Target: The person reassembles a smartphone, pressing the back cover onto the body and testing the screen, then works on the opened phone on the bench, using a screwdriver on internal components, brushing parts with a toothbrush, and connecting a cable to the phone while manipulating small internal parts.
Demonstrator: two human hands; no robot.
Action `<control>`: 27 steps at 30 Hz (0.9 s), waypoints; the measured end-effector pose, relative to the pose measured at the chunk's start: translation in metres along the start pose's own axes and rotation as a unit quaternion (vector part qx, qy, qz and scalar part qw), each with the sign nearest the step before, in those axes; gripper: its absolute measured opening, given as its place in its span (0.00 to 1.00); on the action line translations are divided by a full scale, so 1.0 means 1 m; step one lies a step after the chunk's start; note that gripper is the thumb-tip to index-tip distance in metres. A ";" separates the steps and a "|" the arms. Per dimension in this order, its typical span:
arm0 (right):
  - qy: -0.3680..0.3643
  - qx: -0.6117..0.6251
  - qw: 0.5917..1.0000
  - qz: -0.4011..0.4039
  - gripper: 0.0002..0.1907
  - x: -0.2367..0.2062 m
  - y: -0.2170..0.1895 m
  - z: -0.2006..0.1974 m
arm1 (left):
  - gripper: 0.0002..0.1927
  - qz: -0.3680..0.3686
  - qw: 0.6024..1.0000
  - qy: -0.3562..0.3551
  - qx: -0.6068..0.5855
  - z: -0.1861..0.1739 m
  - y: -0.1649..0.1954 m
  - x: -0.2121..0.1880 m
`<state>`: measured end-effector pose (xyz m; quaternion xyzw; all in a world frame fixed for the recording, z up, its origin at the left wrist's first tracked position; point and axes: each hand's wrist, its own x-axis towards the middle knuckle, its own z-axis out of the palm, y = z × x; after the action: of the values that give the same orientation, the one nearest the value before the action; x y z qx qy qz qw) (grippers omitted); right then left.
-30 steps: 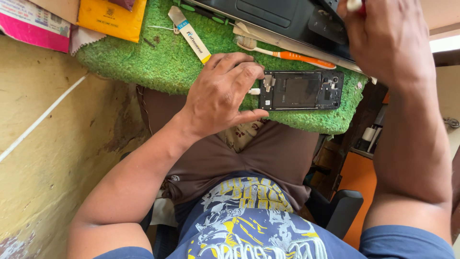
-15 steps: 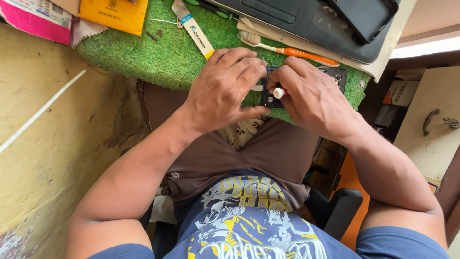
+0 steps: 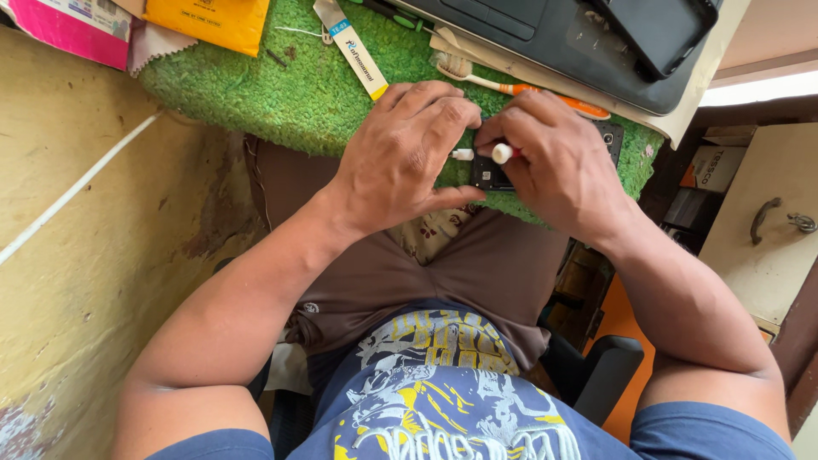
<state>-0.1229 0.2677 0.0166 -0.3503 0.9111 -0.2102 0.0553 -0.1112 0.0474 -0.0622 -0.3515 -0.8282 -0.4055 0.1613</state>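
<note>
1. The right hand (image 3: pixel 558 175) pinches a small white-tipped tool (image 3: pixel 501 153) between thumb and fingers, its grip clenched around it and the tip pointing toward the left hand.
2. Directly beneath that grip lies an opened dark phone body (image 3: pixel 492 175), mostly hidden by the fingers; only a strip of its inside and its far end show.
3. The left hand (image 3: pixel 405 158) lies flat just beside the grip, fingers spread over the near end of the phone body and pressing it down; it grasps nothing.
4. Judging by this, the back is already off and the work on the inside is under way; whether any part is fixed or loosened cannot be told, and closing it up looks left to do.
5. Under both hands is a green turf-like mat (image 3: pixel 281 94) on the desk.
6. Just beyond the grip lies an orange-handled toothbrush (image 3: pixel 520 85); farther out, a dark laptop (image 3: pixel 554 38) and a white tube (image 3: pixel 351 47).
</note>
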 end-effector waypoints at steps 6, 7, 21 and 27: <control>0.064 0.073 0.992 0.081 0.07 -0.008 0.004 -0.018 | 0.31 0.030 1.000 -0.003 0.007 -0.002 -0.003 0.000; 0.074 0.071 0.990 0.099 0.07 -0.010 0.004 -0.024 | 0.29 0.029 1.000 -0.008 -0.001 -0.003 -0.003 -0.001; 0.281 0.541 0.788 0.089 0.18 -0.011 0.004 0.018 | 0.20 0.062 0.998 -0.018 0.018 -0.008 -0.007 -0.004; 0.264 0.427 0.865 0.025 0.16 -0.015 0.010 0.044 | 0.20 0.066 0.997 -0.019 0.028 -0.011 -0.006 -0.006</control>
<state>-0.1074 0.2692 -0.0279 -0.2011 0.7212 -0.6617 -0.0384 -0.1115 0.0333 -0.0618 -0.4082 -0.8173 -0.3640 0.1816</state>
